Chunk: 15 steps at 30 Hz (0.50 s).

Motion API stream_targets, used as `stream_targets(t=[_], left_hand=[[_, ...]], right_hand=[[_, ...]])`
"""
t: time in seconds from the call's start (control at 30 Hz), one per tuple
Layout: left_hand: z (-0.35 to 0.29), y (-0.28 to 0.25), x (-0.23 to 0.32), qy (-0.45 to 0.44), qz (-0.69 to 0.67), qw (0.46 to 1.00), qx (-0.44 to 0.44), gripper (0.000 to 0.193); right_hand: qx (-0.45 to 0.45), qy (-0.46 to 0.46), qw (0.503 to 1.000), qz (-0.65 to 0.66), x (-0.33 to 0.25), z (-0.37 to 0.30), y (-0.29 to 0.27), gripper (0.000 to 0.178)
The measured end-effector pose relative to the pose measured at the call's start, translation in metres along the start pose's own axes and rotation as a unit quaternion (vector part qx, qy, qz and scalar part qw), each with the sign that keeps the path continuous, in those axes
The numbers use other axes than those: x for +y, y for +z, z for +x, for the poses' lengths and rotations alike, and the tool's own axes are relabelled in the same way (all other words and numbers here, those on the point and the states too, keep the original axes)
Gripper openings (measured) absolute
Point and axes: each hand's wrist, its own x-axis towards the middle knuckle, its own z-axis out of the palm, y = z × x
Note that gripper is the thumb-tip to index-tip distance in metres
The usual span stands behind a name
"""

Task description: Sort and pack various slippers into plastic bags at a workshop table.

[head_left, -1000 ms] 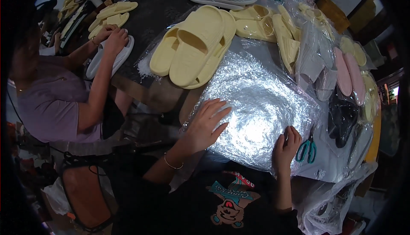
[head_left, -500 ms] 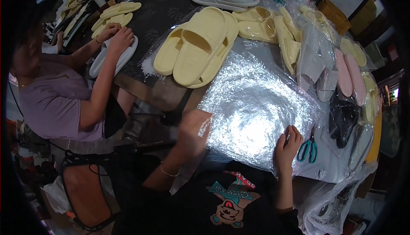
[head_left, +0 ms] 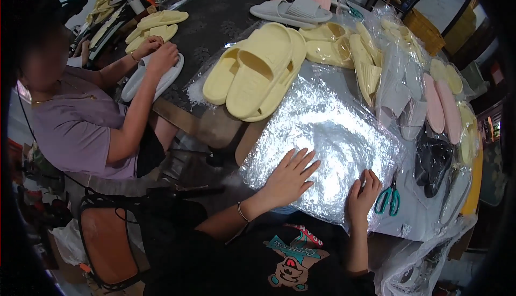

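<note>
A crinkled clear plastic bag [head_left: 328, 134] lies flat on the bench [head_left: 215, 16], shining silver under the light. Its long axis runs from the near edge, by the person's chest, away and slightly left toward the pair of yellow slippers [head_left: 258, 73] at its far end; which end is the mouth cannot be told. The left hand [head_left: 290, 176] rests palm down on the near left part of the bag, fingers spread and pointing up the long axis. The right hand [head_left: 363, 195] sits at the near right edge with its fingers curled, touching the plastic; whether it pinches the film cannot be told.

Just right of the right hand lie teal-handled scissors [head_left: 388, 199]. Beyond them are bagged slippers: black [head_left: 432, 161], pink [head_left: 442, 108] and white [head_left: 400, 100] pairs. More yellow slippers [head_left: 344, 51] lie past the far right corner of the bag, and a grey pair [head_left: 293, 11] further back.

On the left, another person in a purple shirt [head_left: 75, 126] has both hands [head_left: 156, 54] on a white slipper [head_left: 150, 78].
</note>
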Motion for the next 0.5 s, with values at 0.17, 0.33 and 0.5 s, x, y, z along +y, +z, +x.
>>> stream_targets(t=[0.17,0.33,0.5], left_hand=[[-0.002,0.001,-0.001,-0.002,-0.004,1.0,0.007,0.056],[0.0,-0.002,-0.001,0.002,-0.004,1.0,0.003,0.056],[0.004,-0.003,0.002,0.0,0.003,1.0,-0.004,0.056]], right_hand=[[-0.11,0.022,0.989,0.099,0.032,0.021,-0.02,0.025],[0.119,0.044,0.992,-0.013,0.098,0.127,-0.048,0.037],[0.088,0.091,0.992,-0.018,0.186,0.195,-0.021,0.067]])
